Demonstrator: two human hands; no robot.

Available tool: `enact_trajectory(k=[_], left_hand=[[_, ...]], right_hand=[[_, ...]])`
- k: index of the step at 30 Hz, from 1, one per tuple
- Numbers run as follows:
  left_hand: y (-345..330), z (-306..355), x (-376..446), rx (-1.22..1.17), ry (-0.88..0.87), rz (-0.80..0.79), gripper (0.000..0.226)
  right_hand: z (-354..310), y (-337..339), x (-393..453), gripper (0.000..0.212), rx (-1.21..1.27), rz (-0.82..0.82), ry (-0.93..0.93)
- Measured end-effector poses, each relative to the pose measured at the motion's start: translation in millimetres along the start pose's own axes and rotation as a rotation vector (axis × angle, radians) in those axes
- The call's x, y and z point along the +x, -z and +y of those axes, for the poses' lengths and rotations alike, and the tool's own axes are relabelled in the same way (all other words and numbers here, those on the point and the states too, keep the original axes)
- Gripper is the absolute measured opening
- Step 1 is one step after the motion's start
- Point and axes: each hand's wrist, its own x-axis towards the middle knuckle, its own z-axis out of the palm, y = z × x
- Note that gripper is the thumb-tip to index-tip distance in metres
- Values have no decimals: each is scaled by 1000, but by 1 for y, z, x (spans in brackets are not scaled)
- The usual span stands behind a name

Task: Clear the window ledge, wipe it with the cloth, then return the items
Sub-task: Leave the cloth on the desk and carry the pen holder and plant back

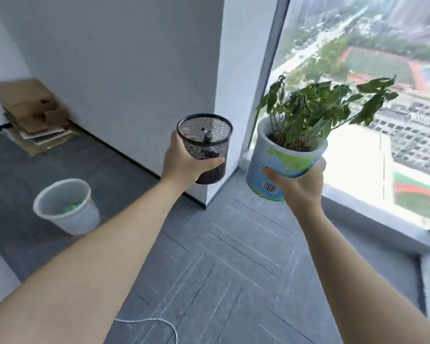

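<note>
**Both hands full in front of the ledge**

My left hand point(184, 165) is closed around the mesh cup point(205, 150), with the thumb across its front and the fingers behind. My right hand point(301, 184) is closed around the pot point(281, 157) from below and from its right side, with the thumb pressed on the label. I hold both things in the air. Nothing is touching the ledge point(372, 219).

The ledge is my landmark. It runs as a long grey strip along the bottom of the window, from the white pillar point(236, 95) toward my right. The pot hangs just above the pillar end of the ledge, so my right hand is the nearer one. The cup is to the left of the ledge, in front of the pillar, a little further away. Both containers stand nearly upright, with the long axis vertical; the cup leans slightly.

Count: one cup with two pens point(207, 135) inside, one pot with one plant point(315, 108), one bin point(67, 207) on the floor far left of the ledge. I see no cloth.

I cannot tell whether I am taking the things away or bringing them back.
</note>
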Motion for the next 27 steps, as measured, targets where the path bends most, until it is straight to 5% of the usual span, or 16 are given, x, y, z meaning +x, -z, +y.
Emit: enact_trajectory(k=[11, 27], left_hand=[[-218, 32, 41, -32, -26, -343, 84], [-526, -5, 236, -43, 60, -459, 87]], right_hand=[[79, 153, 97, 76, -52, 261, -62], [244, 257, 362, 81, -106, 466, -185]])
